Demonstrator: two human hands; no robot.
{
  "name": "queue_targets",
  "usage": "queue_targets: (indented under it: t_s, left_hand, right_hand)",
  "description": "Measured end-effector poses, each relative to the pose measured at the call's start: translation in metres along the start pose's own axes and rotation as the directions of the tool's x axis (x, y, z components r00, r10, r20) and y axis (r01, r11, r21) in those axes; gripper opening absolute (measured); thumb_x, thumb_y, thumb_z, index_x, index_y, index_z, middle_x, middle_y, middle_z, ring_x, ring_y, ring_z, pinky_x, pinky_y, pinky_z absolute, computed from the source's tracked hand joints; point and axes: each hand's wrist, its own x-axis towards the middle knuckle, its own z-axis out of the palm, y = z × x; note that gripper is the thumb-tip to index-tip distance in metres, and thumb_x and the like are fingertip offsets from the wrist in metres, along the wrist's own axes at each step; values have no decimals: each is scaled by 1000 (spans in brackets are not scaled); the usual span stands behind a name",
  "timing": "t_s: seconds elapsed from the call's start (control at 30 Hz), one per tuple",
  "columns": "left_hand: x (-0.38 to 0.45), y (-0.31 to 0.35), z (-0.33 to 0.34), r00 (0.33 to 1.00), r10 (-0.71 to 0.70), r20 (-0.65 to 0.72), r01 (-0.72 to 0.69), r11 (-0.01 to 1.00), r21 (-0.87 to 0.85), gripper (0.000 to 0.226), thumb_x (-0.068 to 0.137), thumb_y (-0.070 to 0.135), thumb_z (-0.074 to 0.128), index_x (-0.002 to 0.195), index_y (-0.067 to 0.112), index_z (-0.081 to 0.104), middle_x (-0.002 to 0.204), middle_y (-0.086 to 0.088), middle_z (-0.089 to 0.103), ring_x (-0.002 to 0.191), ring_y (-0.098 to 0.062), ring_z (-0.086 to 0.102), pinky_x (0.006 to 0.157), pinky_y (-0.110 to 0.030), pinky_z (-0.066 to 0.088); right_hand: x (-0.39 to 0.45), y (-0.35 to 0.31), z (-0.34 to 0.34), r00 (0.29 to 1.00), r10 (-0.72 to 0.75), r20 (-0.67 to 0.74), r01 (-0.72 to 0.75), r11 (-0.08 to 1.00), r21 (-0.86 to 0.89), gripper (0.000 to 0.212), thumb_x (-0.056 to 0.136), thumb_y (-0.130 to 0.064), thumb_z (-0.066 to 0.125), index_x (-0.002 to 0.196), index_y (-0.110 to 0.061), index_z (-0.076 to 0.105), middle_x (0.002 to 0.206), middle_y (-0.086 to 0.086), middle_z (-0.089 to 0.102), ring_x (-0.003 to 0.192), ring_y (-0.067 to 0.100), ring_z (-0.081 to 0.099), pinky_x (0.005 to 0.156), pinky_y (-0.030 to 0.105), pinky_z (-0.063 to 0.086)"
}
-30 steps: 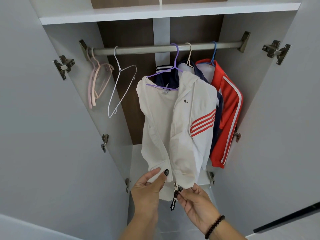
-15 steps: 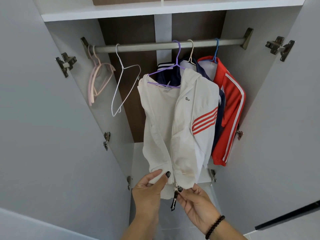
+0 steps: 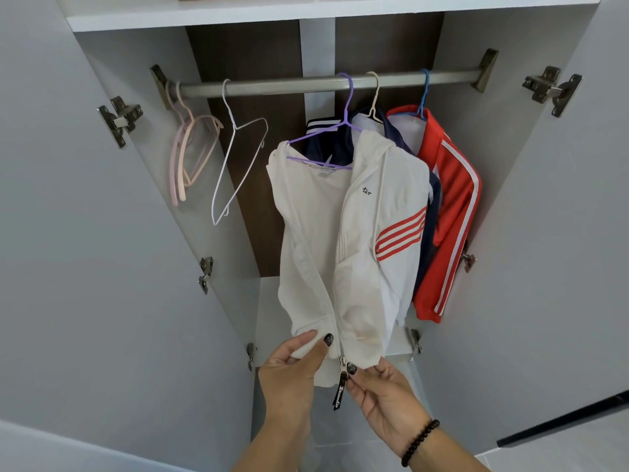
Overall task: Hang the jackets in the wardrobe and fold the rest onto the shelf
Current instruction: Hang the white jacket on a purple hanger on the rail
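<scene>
Hanging from the rail on a purple hanger, the white jacket sits at the front of the wardrobe, its front parted near the collar and joined at the hem. The left hand pinches the hem's left side, thumb on top of the cloth, fingers curled beneath. The right hand pinches the zip slider at the bottom of the zip, and a black pull tag dangles below it. A bead bracelet circles the right wrist. Behind the white jacket hang a navy jacket and, to the right, a red jacket on a blue hanger. To the left on the rail hang a bare white hanger and pink hangers. A shelf runs above the rail
</scene>
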Motion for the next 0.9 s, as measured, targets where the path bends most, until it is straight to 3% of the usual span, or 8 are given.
queue_targets:
  t_s: [0.17, 0.3, 0.4, 0.5, 0.57, 0.77, 0.9]
  left_hand:
    - [2, 0, 3, 1000, -13, -8, 13, 1000, -18, 21, 67, 2, 85, 84, 12, 77, 74, 1, 76, 68, -11, 73, 55, -13, 53]
    - [4, -1, 4, 1000, -12, -12, 12, 1000, 7, 19, 67, 1, 85, 79, 14, 78, 63, 5, 72, 63, -10, 71, 55, -13, 52]
    - [5, -4, 4, 1000, 0, 5, -1, 998, 56, 19, 67, 1, 85, 76, 17, 79, 54, 10, 63, 60, -6, 67, 59, -12, 52]
    - [6, -10, 2, 1000, -7, -10, 8, 996, 93, 19, 67, 2, 86, 78, 16, 80, 57, 3, 63, 58, -9, 64, 59, -15, 53]
    - [6, -13, 0, 1000, -19, -16, 20, 996, 87, 19, 67, -3, 84, 79, 11, 79, 68, -1, 73, 60, -9, 68, 56, -14, 52]
    - [-6, -30, -4, 992, -122, -33, 126, 980, 154, 17, 70, -10, 80, 80, 3, 74, 53, -2, 67, 40, -5, 56, 40, -14, 44]
    - [-12, -34, -1, 986, -167, 20, 159, 965, 209, 17, 68, -7, 82, 78, 5, 75, 54, -9, 67, 38, -8, 52, 39, -16, 42]
  right_hand:
    - [3, -2, 1, 1000, 1, -14, -1, 1000, -4, 45, 63, 12, 65, 107, 1, 61, 86, 18, 72, 71, 23, 71, 61, 27, 58]
    - [6, -3, 0, 999, 5, -34, -6, 1000, -10, 38, 63, 12, 64, 99, 1, 60, 78, 16, 71, 70, 23, 71, 62, 28, 59]
    - [7, -2, -2, 998, 3, -61, -2, 1000, 12, 30, 61, 13, 64, 87, 0, 55, 66, 13, 63, 65, 23, 70, 60, 28, 58]
    - [10, 0, -5, 997, -1, -82, 3, 1000, 24, 30, 67, 16, 62, 86, -4, 50, 67, 14, 53, 64, 25, 69, 61, 30, 59]
    - [11, 2, -7, 993, 4, -116, -3, 1000, 4, 28, 77, 22, 55, 80, -5, 48, 61, 12, 50, 56, 23, 65, 59, 30, 59]
    - [7, 10, -24, 961, 93, -261, -125, 986, -109, 37, 80, 28, 48, 66, -7, 42, 64, 15, 53, 59, 27, 56, 50, 25, 53]
    - [3, 22, -32, 959, 121, -256, -129, 992, -15, 41, 79, 31, 43, 62, -7, 40, 55, 16, 55, 49, 25, 61, 46, 25, 54]
